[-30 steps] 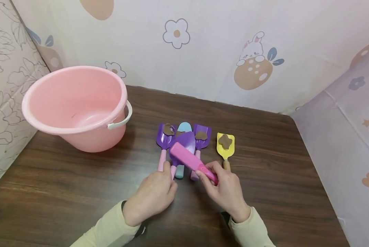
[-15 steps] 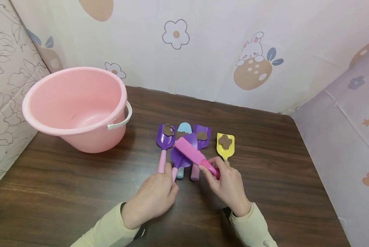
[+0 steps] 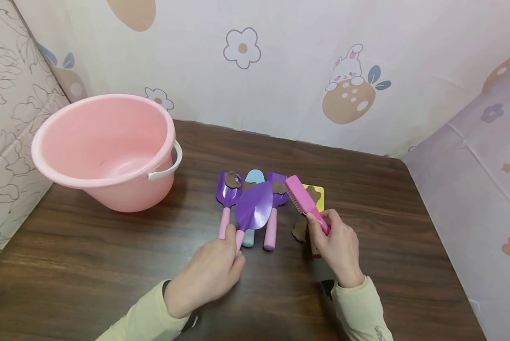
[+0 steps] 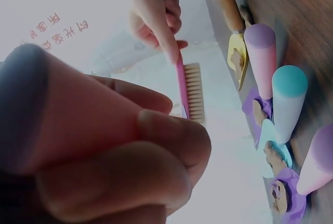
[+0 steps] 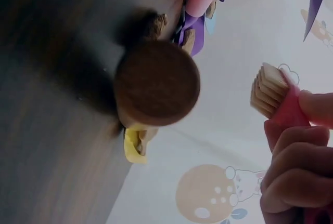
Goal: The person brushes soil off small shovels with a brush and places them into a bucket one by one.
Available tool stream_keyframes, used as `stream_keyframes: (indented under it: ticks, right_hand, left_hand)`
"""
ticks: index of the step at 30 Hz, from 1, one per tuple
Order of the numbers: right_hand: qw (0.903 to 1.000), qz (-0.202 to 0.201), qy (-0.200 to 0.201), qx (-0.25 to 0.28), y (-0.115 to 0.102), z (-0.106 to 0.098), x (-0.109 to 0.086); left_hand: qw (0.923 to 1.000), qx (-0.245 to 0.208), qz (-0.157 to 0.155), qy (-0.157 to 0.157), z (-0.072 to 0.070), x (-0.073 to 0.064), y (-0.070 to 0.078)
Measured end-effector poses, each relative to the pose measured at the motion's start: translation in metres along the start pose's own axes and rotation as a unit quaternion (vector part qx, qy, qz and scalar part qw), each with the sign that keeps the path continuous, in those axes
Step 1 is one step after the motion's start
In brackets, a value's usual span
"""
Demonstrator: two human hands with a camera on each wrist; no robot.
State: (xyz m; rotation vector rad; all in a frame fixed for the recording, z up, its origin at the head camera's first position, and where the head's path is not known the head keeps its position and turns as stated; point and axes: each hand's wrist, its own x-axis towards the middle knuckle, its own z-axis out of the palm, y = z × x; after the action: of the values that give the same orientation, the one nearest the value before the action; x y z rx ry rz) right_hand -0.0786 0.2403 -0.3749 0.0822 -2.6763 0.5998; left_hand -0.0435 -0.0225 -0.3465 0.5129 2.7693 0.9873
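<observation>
My left hand (image 3: pixel 210 272) grips the pink handle of a purple trowel (image 3: pixel 254 206), its pointed blade raised over the other toy tools. Nothing lies on the face of the blade that shows. My right hand (image 3: pixel 335 241) holds a pink brush (image 3: pixel 301 194) by its handle, to the right of the trowel and apart from it. Pale bristles (image 4: pixel 194 91) point towards the table in the left wrist view. The brush overlaps a yellow shovel (image 3: pixel 320 203) in the head view. Beside that shovel's wooden handle (image 5: pixel 158 83), a brown lump (image 3: pixel 299 232) lies on the table.
Two purple shovels (image 3: pixel 226 195) with pink handles and a light blue tool (image 3: pixel 255 175) lie in a row, brown pieces (image 3: pixel 233 180) on their blades. A pink bucket (image 3: pixel 131 194) with a white handle stands at the left. Patterned cloth (image 3: pixel 280 85) hangs behind the table.
My right hand has moved the brush right, off the trowel's blade, and turned it so its bristles show. The brown lump by the wooden handle has come into view. The left hand barely moved.
</observation>
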Motion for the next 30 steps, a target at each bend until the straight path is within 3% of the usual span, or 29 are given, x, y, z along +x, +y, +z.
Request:
stream_keyframes:
  ticks: [3, 9, 18, 24, 30]
  right_hand:
    - [0.9995, 0.009, -0.029, 0.007, 0.0, 0.001, -0.004]
    - [0.9955, -0.021, -0.09, 0.021, -0.007, 0.005, -0.013]
    - [0.9804, -0.058, -0.169, 0.083, -0.024, 0.015, -0.022]
    - [0.9495, -0.045, -0.249, 0.186, -0.035, 0.021, -0.029]
    - [0.9118, 0.009, -0.317, 0.261, -0.041, 0.022, -0.03]
  left_hand:
    - [1.0, 0.004, 0.0, 0.008, -0.001, 0.0, 0.0]
    - [0.9988, 0.015, 0.019, 0.043, -0.001, 0.0, 0.0]
    - [0.9974, -0.009, 0.029, 0.065, -0.002, 0.003, 0.0]
    - [0.9984, -0.013, 0.03, 0.045, -0.002, 0.006, 0.001]
    - [0.999, -0.015, 0.028, 0.033, 0.001, 0.007, 0.0]
